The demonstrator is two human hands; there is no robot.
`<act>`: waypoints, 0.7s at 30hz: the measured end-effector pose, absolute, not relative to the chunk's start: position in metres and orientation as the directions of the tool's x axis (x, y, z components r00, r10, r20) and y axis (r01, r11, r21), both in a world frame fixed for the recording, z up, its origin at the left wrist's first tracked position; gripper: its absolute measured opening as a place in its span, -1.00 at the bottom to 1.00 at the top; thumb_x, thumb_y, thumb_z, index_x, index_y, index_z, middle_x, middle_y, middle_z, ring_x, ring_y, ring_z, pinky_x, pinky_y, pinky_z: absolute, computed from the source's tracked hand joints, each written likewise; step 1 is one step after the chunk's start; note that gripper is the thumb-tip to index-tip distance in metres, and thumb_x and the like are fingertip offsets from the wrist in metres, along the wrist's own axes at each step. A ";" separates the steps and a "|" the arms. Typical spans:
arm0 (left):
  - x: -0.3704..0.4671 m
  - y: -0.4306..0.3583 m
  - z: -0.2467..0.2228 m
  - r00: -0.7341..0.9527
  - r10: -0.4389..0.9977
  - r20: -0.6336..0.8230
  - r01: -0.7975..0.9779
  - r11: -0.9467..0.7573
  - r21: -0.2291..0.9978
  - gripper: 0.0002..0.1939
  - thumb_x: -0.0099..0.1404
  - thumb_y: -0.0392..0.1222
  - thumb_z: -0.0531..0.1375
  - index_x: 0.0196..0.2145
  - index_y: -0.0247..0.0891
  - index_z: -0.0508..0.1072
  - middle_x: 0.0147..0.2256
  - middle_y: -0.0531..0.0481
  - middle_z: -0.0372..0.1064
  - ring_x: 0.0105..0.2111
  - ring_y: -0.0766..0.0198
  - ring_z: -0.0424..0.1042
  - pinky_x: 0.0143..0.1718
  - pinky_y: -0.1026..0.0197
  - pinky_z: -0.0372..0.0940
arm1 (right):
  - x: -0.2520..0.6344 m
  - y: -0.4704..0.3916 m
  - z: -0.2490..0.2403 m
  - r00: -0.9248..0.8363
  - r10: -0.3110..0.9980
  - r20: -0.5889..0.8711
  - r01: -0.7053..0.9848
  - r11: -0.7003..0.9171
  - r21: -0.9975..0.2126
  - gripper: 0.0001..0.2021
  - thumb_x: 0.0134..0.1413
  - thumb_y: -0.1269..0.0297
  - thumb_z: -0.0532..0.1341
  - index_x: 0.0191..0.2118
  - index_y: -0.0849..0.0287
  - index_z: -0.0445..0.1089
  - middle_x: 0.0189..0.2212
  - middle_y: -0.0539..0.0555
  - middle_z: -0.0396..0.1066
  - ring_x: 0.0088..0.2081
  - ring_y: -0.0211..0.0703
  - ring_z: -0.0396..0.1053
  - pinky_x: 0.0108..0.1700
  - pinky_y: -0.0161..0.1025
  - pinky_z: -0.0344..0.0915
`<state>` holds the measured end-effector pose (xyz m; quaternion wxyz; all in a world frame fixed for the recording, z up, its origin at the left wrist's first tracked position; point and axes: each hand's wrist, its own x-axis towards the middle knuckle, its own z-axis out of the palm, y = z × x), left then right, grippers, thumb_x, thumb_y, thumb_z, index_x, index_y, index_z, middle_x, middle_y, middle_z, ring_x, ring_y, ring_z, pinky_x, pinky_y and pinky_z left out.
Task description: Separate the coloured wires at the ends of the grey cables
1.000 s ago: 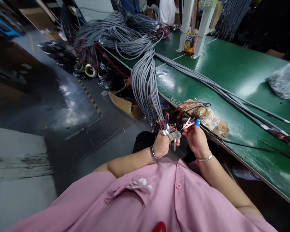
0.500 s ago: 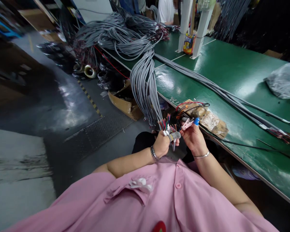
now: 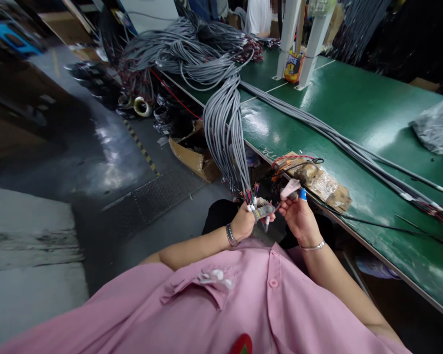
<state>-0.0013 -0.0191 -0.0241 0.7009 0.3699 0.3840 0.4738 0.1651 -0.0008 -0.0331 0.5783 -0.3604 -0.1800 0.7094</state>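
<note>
My left hand, with a grey cover on its thumb, is wrapped round the ends of several grey cables. Stripped coloured wires stick up above the fist. The cables hang from the table edge down to it. Just to the right, my right hand, with a blue cover on one fingertip, has its fingertips pinched close to the wire ends. A pale pink tool sits in this hand, its shape blurred. What the fingertips pinch is too small to tell.
The green table bears a heap of grey cables, a long cable bundle, a taped cardboard piece and a plastic bag. An open carton stands on the floor. Behind the table is a person in white.
My right hand has moved slightly down and the pink tool in it has turned. My left hand still holds the cables, a little lower. The whole view has shifted slightly.
</note>
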 end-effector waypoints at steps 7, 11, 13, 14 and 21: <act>-0.007 -0.012 -0.030 0.348 0.918 -0.193 -0.252 0.289 0.924 -0.63 0.07 0.01 0.34 -0.29 -0.36 0.54 -0.33 -0.18 0.53 -0.46 0.28 0.47 -0.61 0.37 0.05 | 0.170 -0.014 -0.036 -0.013 0.982 -0.190 -0.324 -0.184 -0.928 -0.72 0.06 0.02 0.31 -0.28 0.15 0.51 -0.36 0.04 0.48 -0.42 -0.27 0.33 -0.36 -0.32 0.31; -0.005 -0.015 -0.029 0.359 0.912 -0.199 -0.248 0.299 0.922 -0.69 -0.03 -0.12 0.39 -0.33 -0.35 0.54 -0.38 -0.08 0.49 -0.46 0.32 0.39 -0.52 0.34 0.16 | 0.166 -0.024 -0.024 -0.158 0.986 -0.056 -0.152 -0.080 -0.985 -0.78 0.03 0.14 0.35 -0.20 0.09 0.53 -0.38 0.00 0.46 -0.40 -0.24 0.31 -0.30 -0.29 0.29; -0.004 -0.018 -0.028 0.377 0.907 -0.189 -0.256 0.298 0.920 -0.70 -0.06 -0.20 0.38 -0.32 -0.34 0.53 -0.39 -0.02 0.46 -0.43 0.32 0.37 -0.43 0.31 0.23 | 0.162 -0.029 -0.016 -0.244 0.970 0.003 -0.134 -0.031 -0.990 -0.78 0.01 0.18 0.37 -0.18 0.05 0.52 -0.36 -0.01 0.45 -0.35 -0.20 0.33 -0.25 -0.26 0.30; -0.004 -0.020 -0.027 0.390 0.902 -0.184 -0.248 0.295 0.923 -0.70 -0.07 -0.23 0.37 -0.30 -0.33 0.54 -0.40 0.00 0.45 -0.43 0.32 0.35 -0.40 0.30 0.24 | 0.161 -0.032 -0.013 -0.273 0.962 0.024 -0.127 -0.012 -0.992 -0.77 0.00 0.20 0.38 -0.17 0.04 0.51 -0.36 -0.01 0.45 -0.34 -0.19 0.33 -0.24 -0.25 0.31; -0.011 -0.026 -0.024 0.508 0.858 -0.069 -0.058 0.114 0.992 -0.63 -0.02 -0.32 0.29 -0.18 -0.30 0.52 -0.38 0.04 0.40 -0.41 0.33 0.29 -0.37 0.31 0.23 | 0.162 -0.044 -0.006 -0.276 0.960 0.052 -0.011 0.050 -0.999 -0.79 0.05 0.24 0.34 -0.14 0.01 0.54 -0.27 0.05 0.51 -0.25 -0.10 0.41 -0.15 -0.18 0.35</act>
